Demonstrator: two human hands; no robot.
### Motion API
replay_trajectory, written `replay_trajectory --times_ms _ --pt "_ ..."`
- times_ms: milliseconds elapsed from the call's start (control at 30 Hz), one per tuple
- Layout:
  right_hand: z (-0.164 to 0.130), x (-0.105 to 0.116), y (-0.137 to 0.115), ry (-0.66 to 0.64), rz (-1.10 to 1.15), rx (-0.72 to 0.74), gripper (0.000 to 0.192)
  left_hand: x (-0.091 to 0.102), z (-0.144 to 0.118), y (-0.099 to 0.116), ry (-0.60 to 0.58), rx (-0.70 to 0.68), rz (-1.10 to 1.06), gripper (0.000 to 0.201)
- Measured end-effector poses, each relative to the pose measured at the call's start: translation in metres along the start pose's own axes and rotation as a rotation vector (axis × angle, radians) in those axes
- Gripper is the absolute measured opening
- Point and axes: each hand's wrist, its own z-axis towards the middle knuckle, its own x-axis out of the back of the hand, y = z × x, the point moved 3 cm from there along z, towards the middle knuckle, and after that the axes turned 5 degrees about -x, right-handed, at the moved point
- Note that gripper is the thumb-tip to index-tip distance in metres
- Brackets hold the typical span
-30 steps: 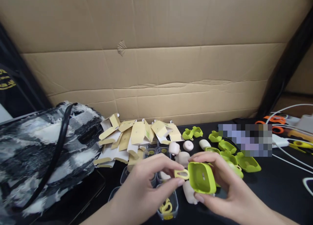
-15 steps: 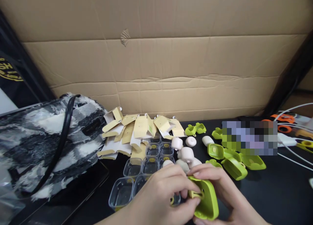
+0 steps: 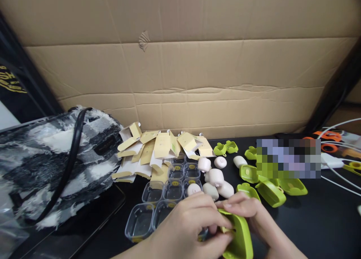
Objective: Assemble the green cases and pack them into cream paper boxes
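Two hands meet low over the dark surface (image 3: 324,221), both on one lime-green case (image 3: 239,238). Left hand (image 3: 186,229) curls in, fingertips pinched at the case's near edge; right hand (image 3: 254,217) cradles it from behind, fingers closed round the shell. Looks like soft, light, rubbery silicone that flexes under pressure, so it's best gripped by the thicker rim. Clear trays (image 3: 153,193) sit just beyond, pale pods (image 3: 216,176) close by.

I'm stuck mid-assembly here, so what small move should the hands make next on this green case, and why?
Probably keep the right hand steadying the green case while the left hand presses at its near edge, since both hands already pinch it there.
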Motion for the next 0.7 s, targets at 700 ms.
replay_trajectory --times_ms 700 --pt "0.003 0.006 -0.01 0.201 -0.075 0.09 0.055 0.008 -0.003 0.003 0.107 -0.119 0.139 0.028"
